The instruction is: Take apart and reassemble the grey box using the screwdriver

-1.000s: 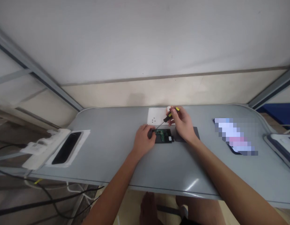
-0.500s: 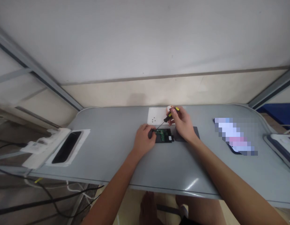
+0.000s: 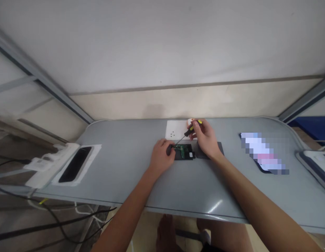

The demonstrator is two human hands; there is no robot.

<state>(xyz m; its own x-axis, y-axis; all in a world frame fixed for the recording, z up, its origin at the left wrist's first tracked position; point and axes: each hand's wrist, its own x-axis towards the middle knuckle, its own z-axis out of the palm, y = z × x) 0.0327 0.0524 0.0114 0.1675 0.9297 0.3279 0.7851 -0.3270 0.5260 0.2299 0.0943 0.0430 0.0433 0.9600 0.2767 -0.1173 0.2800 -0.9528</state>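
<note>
My right hand (image 3: 206, 137) is closed around a black and yellow screwdriver (image 3: 189, 132). Its thin shaft slants down to the left, and the tip meets the upper left part of a green circuit board (image 3: 181, 148). That board lies in an opened black device casing (image 3: 188, 156), flat on the table. My left hand (image 3: 162, 155) grips the casing's left end, its fingers curled over the edge. A small dark rounded part (image 3: 169, 149) shows between thumb and fingers; its kind is unclear. Under my right wrist lies a dark flat panel (image 3: 220, 148).
Several tiny screws (image 3: 172, 134) rest on a white sheet (image 3: 179, 126) behind the casing, beside a small white and orange object (image 3: 190, 121). A phone (image 3: 264, 154) lies right, a black phone-like slab (image 3: 75, 164) and a power strip (image 3: 53, 164) left, on the grey table (image 3: 120, 154).
Hardly anything differs. Both hands, the screwdriver and the casing keep their places; the whole view has shifted by a few pixels.
</note>
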